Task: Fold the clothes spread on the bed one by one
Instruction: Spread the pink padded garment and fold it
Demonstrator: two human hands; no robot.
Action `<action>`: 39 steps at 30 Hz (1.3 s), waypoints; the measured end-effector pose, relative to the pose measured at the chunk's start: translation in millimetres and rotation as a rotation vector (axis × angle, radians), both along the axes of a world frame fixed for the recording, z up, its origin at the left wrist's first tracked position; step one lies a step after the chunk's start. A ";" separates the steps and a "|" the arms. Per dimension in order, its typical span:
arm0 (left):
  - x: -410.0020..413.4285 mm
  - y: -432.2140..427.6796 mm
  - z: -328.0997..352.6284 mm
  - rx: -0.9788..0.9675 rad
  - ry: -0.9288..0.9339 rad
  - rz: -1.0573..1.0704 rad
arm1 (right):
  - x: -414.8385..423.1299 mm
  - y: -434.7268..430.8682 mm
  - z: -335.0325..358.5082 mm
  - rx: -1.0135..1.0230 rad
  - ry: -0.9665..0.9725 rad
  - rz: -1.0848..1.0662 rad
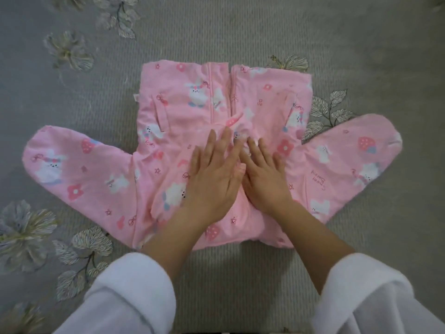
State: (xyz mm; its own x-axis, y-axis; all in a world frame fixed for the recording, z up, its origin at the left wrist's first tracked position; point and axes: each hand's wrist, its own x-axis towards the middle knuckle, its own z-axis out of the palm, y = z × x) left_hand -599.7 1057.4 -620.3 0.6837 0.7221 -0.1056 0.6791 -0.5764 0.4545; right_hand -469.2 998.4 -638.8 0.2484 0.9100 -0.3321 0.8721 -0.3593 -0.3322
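Pink jacket [183, 97] lies beneath hands [212, 179] [265, 177] (palms flat).

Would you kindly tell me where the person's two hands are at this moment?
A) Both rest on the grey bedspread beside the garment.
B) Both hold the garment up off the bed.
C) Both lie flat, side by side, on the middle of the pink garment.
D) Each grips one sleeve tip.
C: the left hand and right hand press with straight fingers on the middle of the pink garment, while its sleeves lie spread out untouched.
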 end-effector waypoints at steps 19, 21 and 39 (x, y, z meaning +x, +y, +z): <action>4.0 -2.0 -42.5 -0.041 0.172 0.044 | 129.0 -85.6 5.0 0.407 0.090 -1.829; 4.0 -2.4 -44.1 -0.044 0.176 0.048 | 118.4 -72.7 13.3 0.243 -0.097 -1.653; -0.3 -1.8 -60.6 0.100 -0.040 0.108 | 123.5 119.4 -11.9 0.270 -0.291 -0.444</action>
State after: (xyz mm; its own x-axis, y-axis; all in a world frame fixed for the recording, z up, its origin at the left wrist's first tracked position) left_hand -600.0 1055.6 -680.9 0.6039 0.7971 -0.0034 0.7217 -0.5450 0.4267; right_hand -345.7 1117.8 -650.7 0.6706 0.7410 0.0355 0.7266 -0.6464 -0.2326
